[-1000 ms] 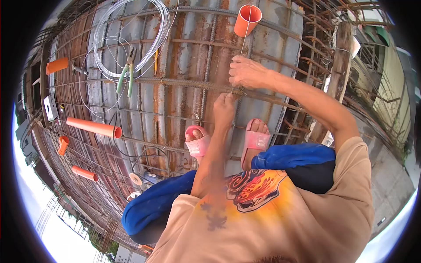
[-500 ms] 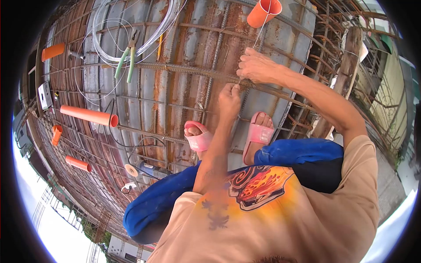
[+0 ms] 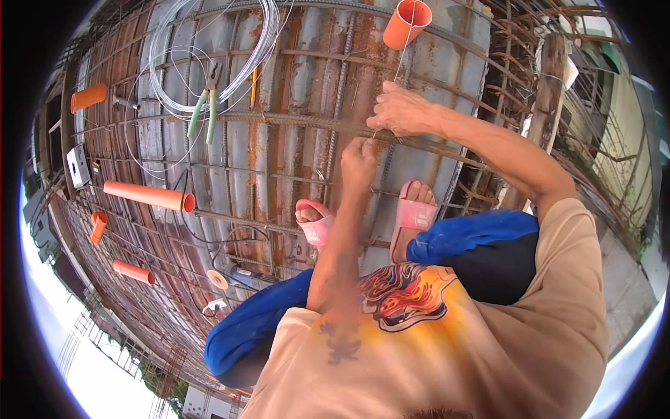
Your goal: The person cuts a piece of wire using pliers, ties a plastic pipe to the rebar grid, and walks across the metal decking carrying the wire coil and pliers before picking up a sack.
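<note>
My right hand (image 3: pixel 399 110) is closed on a thin wire (image 3: pixel 401 66) that runs up to an orange pipe piece (image 3: pixel 407 25) and across its open end. Just below and to the left, my left hand (image 3: pixel 359 159) is closed near the lower end of the wire, with its fingertips pinched. Both hands are at a rebar crossing (image 3: pixel 391 137) of the mesh. Left of them, green-handled pliers (image 3: pixel 206 108) lie on a coil of wire (image 3: pixel 269 49).
More orange pipes (image 3: pixel 150 196) lie on the mesh at the left. A grinder (image 3: pixel 244 278) with a cord is near my left knee. Corrugated metal sheets (image 3: pixel 241 164) lie under the bars. A wooden post (image 3: pixel 544 112) stands at the right. My feet wear pink sandals (image 3: pixel 417 215).
The camera view has shifted slightly. Both hands stay by the same rebar crossing, with small changes in finger position, and the wire still runs from the pipe to them.
</note>
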Available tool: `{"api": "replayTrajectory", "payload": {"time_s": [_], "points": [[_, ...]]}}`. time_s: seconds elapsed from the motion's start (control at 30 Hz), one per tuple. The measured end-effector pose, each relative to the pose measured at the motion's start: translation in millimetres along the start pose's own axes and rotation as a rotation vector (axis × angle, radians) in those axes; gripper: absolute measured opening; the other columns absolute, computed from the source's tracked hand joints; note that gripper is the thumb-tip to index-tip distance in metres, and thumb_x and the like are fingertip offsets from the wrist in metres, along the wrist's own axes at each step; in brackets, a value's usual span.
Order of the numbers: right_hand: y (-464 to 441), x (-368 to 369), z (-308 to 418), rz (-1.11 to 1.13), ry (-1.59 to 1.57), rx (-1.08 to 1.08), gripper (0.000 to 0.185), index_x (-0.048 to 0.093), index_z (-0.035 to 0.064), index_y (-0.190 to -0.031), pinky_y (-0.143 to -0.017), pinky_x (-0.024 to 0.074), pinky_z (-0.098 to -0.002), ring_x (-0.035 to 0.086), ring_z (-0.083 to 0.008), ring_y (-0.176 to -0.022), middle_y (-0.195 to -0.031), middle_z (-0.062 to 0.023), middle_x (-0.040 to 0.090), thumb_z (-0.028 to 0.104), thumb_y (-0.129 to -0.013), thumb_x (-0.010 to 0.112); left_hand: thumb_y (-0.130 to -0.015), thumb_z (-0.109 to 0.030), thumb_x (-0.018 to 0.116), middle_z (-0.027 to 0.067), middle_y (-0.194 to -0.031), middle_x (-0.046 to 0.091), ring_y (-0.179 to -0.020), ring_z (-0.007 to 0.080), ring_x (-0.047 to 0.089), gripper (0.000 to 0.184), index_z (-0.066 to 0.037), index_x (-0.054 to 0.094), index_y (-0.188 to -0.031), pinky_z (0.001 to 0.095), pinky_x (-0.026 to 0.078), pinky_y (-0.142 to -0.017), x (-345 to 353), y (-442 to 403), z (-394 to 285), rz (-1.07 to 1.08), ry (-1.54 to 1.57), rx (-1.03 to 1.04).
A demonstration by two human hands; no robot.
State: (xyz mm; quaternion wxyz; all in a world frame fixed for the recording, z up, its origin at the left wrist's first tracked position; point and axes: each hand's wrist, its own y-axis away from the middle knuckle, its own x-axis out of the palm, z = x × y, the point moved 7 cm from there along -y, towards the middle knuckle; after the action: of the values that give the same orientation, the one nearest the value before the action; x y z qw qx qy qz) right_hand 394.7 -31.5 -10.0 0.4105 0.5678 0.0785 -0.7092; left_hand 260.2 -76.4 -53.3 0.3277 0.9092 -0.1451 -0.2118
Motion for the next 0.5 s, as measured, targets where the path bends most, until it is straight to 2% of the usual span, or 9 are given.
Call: {"api": "replayTrajectory", "payload": {"time_s": [0.2,0.3,0.4,0.5], "points": [[3.4,2.9,-1.3,-0.129,0.022,-0.054,0.017,0.058,0.0158,-0.087,-0.08,0.0351,-0.0369,0.056,-0.019,-0.085,-0.075,0.0012,0.059,0.013,-0.072,0.067,-0.09,-0.022,0.055,0.0202,-0.077,0.065,-0.074,0.0285,0.063,0.026,0.001,0.066,-0.094,0.0404,0.048,-0.072,0.0,2.3,-9.7,-0.013,-0.117,0.024],[10.5,-8.3,-3.3,-0.344,0.081,-0.131,0.013,0.057,0.0155,-0.084,-0.08,0.0357,-0.0363,0.056,-0.018,-0.086,-0.074,0.0015,0.059,0.014,-0.073,0.066,-0.09,-0.022,0.055,0.021,-0.076,0.065,-0.073,0.0296,0.063,0.026,0.002,0.066,-0.093,0.0414,0.048,-0.071,0.2,0.0,-8.0,-0.02,-0.136,0.041],[13.2,-24.6,-19.4,-0.314,0.122,-0.074,0.011,0.058,0.0155,-0.081,-0.08,0.036,-0.0357,0.056,-0.0177,-0.085,-0.074,0.0018,0.058,0.014,-0.073,0.066,-0.091,-0.022,0.055,0.0215,-0.076,0.065,-0.072,0.0314,0.064,0.026,0.002,0.066,-0.093,0.0423,0.048,-0.071,4.6,-1.1,-4.5,-0.002,-0.104,0.03],[6.7,-17.4,-21.3,-0.084,0.108,0.014,0.01,0.059,0.0153,-0.081,-0.08,0.036,-0.0359,0.057,-0.0181,-0.084,-0.073,0.0016,0.058,0.014,-0.073,0.065,-0.09,-0.021,0.055,0.0223,-0.077,0.065,-0.072,0.0338,0.063,0.026,0.003,0.066,-0.093,0.0433,0.047,-0.071,4.2,-0.2,-9.6,-0.019,-0.113,0.038]]}}
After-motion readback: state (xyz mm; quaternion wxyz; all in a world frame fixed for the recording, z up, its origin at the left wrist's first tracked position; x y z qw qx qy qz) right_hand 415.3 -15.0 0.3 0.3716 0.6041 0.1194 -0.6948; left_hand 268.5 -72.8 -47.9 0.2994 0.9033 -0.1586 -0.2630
